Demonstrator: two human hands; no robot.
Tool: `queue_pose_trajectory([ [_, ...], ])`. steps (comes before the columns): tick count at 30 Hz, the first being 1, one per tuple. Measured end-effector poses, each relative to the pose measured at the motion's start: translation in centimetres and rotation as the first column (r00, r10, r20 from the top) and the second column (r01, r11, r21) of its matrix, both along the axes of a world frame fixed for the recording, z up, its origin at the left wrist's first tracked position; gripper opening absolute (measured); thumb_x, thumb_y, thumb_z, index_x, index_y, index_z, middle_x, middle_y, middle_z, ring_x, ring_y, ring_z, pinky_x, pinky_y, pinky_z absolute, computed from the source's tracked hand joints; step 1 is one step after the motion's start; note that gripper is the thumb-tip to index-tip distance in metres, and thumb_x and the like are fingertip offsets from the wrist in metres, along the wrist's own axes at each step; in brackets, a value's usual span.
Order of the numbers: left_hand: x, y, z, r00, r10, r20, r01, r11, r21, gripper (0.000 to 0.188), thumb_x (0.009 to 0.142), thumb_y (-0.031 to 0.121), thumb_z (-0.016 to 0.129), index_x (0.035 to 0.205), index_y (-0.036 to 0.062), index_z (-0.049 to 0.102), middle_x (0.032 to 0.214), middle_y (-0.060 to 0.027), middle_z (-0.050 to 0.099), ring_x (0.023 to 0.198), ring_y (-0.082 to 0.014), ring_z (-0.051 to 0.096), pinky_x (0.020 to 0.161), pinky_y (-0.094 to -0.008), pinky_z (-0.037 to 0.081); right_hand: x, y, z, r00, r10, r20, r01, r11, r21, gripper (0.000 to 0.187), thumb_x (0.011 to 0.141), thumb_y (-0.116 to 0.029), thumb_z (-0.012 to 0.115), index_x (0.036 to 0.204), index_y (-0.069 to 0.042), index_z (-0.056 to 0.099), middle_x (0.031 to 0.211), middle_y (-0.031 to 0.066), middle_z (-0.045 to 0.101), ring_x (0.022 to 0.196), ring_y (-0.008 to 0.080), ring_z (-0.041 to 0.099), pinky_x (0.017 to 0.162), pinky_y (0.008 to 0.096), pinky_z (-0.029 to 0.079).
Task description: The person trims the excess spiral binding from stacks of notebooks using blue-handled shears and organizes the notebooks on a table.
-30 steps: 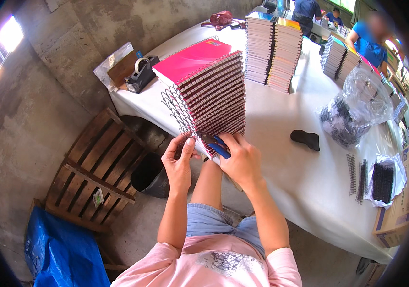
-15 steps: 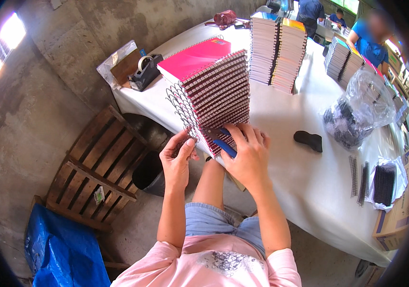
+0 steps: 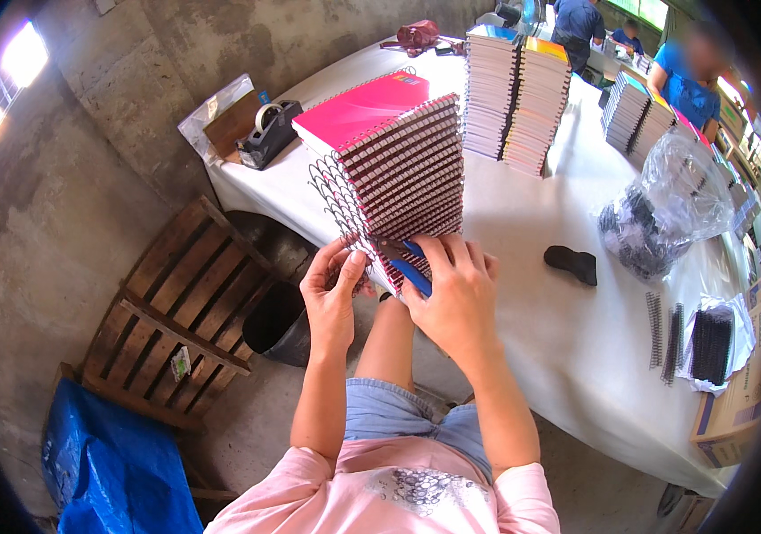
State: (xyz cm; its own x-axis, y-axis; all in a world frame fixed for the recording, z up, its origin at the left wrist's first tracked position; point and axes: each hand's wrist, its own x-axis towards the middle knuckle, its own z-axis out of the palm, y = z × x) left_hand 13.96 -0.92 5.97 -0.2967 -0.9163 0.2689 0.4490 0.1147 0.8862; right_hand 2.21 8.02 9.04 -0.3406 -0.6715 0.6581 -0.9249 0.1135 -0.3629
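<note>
A tall stack of spiral-bound notebooks (image 3: 411, 169) with a pink top cover stands at the table's near edge, its bound side turned toward me. Loose wire coil ends (image 3: 331, 191) stick out in curls from the stack's left corner. My right hand (image 3: 456, 289) is closed round the blue handles of pliers (image 3: 411, 274), whose jaws reach the low left corner of the stack. Beside the jaws, my left hand (image 3: 331, 294) pinches the end of a spiral binding wire; the fingers partly hide it.
A tape dispenser (image 3: 269, 133) sits left of the stack, two taller notebook stacks (image 3: 491, 98) behind it. To the right lie a black object (image 3: 571, 264), a plastic bag of coils (image 3: 643, 231) and more coils (image 3: 711, 347). A bucket (image 3: 278, 325) and wooden pallet (image 3: 176, 311) stand below left.
The pliers and my right hand have shifted slightly left and up, their jaws closer to my left fingers. The notebook stack stays in place.
</note>
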Motion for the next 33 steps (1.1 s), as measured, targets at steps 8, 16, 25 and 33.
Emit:
queue_pose_trajectory([
  [8,-0.3,0.5,-0.3,0.999,0.052,0.015,-0.052,0.999,0.014,0.028,0.087,0.015,0.063,0.109,-0.0014,0.058,0.076,-0.0029,0.059,0.057,-0.0075,0.052,0.049,-0.0227,0.044,-1.0,-0.7,-2.6,0.986,0.047,0.158,-0.067,0.990,0.123,0.038,0.067,-0.019,0.071,0.102,-0.012,0.059,0.083,0.0056,0.057,0.080,0.0251,0.059,0.068,0.0368,0.044],
  [16,1.3,0.3,-0.5,0.999,0.022,0.023,-0.023,0.999,0.030,0.026,0.089,0.016,0.060,0.110,0.0006,0.059,0.076,-0.0023,0.059,0.055,-0.0069,0.050,0.049,-0.0227,0.043,-0.9,-0.2,-1.1,0.988,0.074,0.134,-0.067,0.996,-0.055,0.051,0.062,-0.018,0.075,0.110,-0.015,0.057,0.103,0.0071,0.057,0.102,0.0273,0.052,0.092,0.0444,0.034],
  [25,0.7,6.1,-3.5,0.916,-0.398,-0.052,0.378,0.812,0.444,0.027,0.092,0.025,0.055,0.114,0.0089,0.052,0.079,-0.0014,0.055,0.061,-0.0056,0.049,0.047,-0.0169,0.039,-5.5,5.4,-4.3,0.982,-0.103,0.158,0.108,0.994,-0.024,0.049,0.064,-0.015,0.072,0.111,-0.014,0.058,0.104,0.0069,0.058,0.102,0.0263,0.053,0.090,0.0430,0.036],
  [33,-10.0,12.0,-2.3,0.634,-0.763,-0.128,0.651,0.437,0.621,0.030,0.092,0.027,0.055,0.117,0.0097,0.051,0.083,-0.0007,0.054,0.066,-0.0074,0.051,0.048,-0.0176,0.044,-13.7,27.0,-11.3,0.709,-0.705,0.014,0.689,0.697,0.197,0.043,0.069,-0.017,0.070,0.110,-0.013,0.060,0.098,0.0062,0.058,0.098,0.0265,0.054,0.088,0.0425,0.037],
])
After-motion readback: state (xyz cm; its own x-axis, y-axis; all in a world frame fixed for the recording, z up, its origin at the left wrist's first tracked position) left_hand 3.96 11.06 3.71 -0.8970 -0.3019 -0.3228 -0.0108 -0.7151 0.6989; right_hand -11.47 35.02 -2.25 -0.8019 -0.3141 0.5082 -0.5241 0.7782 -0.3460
